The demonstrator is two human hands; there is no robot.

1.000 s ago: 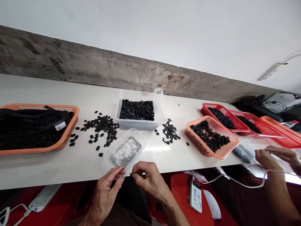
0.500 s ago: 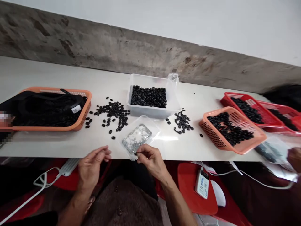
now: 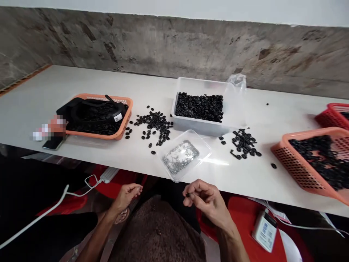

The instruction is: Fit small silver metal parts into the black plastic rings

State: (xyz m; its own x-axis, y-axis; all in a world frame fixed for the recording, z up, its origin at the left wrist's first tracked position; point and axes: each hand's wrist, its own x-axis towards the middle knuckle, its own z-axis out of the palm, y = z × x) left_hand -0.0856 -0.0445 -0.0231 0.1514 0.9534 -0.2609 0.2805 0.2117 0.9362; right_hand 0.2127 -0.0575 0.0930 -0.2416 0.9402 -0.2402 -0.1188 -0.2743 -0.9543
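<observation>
My right hand (image 3: 207, 200) is just off the table's front edge, thumb and fingers pinched on a small black piece (image 3: 188, 195) mostly hidden by the fingertips. My left hand (image 3: 127, 196) hovers over my lap, thumb against curled fingers; anything between them is too small to make out. Closest to both hands, a clear shallow plastic tray (image 3: 203, 154) with tiny silvery metal parts (image 3: 181, 160) sits at the table edge. Loose black oval pieces (image 3: 155, 123) lie to its left, and a heap of black pieces with small tabs (image 3: 244, 142) to its right.
Behind the tray stands a clear plastic bin (image 3: 200, 125) of black pieces. Orange baskets (image 3: 109, 137) (image 3: 297, 169) flank it on the white table (image 3: 136, 82), the left one topped by a black strap-like item. A red basket (image 3: 327, 118) is far right; a white-cased device (image 3: 264, 231) lies on a red stool.
The view has swung left, so the table items appear further right. My right hand has drawn back from the clear tray with the small black piece. My left hand has come down below the table edge.
</observation>
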